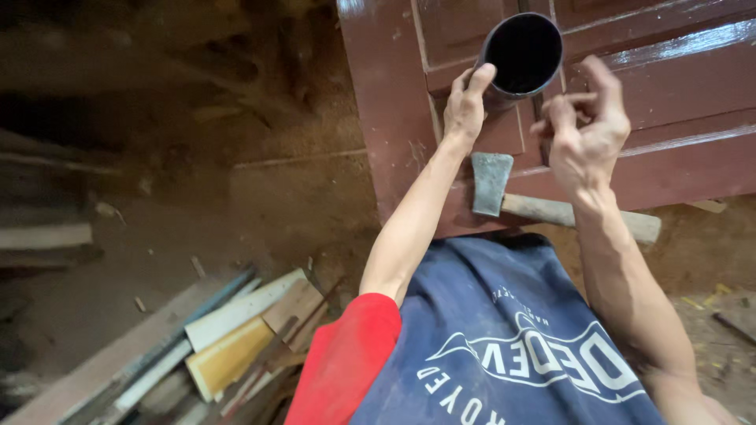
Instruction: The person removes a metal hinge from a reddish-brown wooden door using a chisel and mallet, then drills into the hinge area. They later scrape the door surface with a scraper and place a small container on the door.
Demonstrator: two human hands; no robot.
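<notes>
Door panel, reddish-brown and glossy, lying flat across upper right of view, raised mouldings catching light. Dirt floor beneath and to the left, dusted with sawdust. Offcut boards heaped at lower left, pale, yellow and grey planks overlapping at angles. Blue printed shirt with red sleeve filling lower centre.

Hatchet resting on near edge of door, grey steel head toward the left, wooden handle running right past the panel's lower rail. Untouched by either hand, lying between the two forearms.

Dark cylindrical tube standing on end on the door, open mouth facing up, interior black. Just above the hatchet head.

Left hand wrapped on the tube's left side, thumb and fingers pressed against the outer wall just under the rim, gripping it.

Right hand just right of the tube, half open, fingers curled loosely, thumb and forefinger drawn near each other. Cannot tell whether something small is pinched there; no clear contact with the tube.
</notes>
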